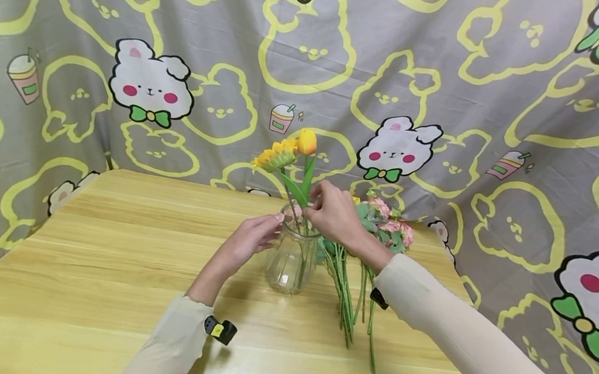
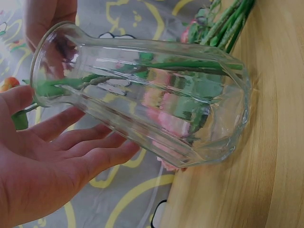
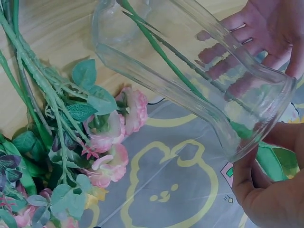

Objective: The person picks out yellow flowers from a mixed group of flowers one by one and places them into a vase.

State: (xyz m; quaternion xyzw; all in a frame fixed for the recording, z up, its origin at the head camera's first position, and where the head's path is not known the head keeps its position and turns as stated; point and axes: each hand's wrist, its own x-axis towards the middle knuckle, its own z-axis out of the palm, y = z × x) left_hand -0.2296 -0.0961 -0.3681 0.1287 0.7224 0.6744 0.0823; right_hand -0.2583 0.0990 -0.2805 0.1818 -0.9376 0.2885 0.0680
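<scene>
A clear glass vase (image 1: 283, 274) stands upright on the wooden table. Two stems reach down into it, one of a yellow many-petalled flower (image 1: 275, 156), the other of an orange-yellow tulip (image 1: 307, 142). At the vase's mouth my right hand (image 1: 335, 213) pinches the tulip low on its green part; the fingertips are partly hidden behind the rim in the right wrist view. My left hand (image 2: 61, 152) is held at the vase's left side, fingers extended along the glass neck and thumb near the rim.
Right of the vase lies a bunch of artificial flowers, with pink blooms (image 1: 404, 233) toward the back and long green stems (image 1: 343, 302) toward the front. A grey cloth (image 1: 228, 23) with rabbit drawings hangs behind the wooden table (image 1: 113, 266).
</scene>
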